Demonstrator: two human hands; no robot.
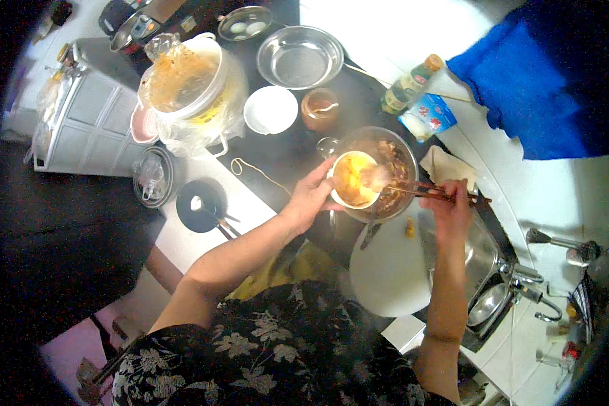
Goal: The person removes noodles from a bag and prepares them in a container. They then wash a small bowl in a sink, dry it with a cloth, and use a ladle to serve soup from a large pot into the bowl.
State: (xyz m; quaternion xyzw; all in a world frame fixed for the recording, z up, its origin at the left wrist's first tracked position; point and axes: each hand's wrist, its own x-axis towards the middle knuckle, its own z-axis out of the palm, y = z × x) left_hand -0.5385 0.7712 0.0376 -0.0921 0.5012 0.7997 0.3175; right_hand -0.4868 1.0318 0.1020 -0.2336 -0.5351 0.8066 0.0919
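My left hand (pixel 312 195) grips the rim of a small white bowl (pixel 356 180) with yellow-orange liquid or sauce in it, held over the left part of a large steel bowl (pixel 408 147). Wooden chopsticks (pixel 431 190) are in my right hand (pixel 449 203); their tips reach over both bowls, by a blurred pale brown piece of food (pixel 376 176) at the small bowl's right side. Brown pieces of food (pixel 393 152) lie in the steel bowl. Steam or haze blurs this area, so whether the tips grip the piece cannot be told.
A white round board (pixel 391 269) lies nearer me, beside the sink (pixel 479 254). Beyond the hands are a jar of brown sauce (pixel 319 109), a white bowl (pixel 270 110) and a steel basin (pixel 300 57). A bottle (pixel 411 83) and blue packet (pixel 429 116) stand right; a bag-lined tub (pixel 193 76) stands left.
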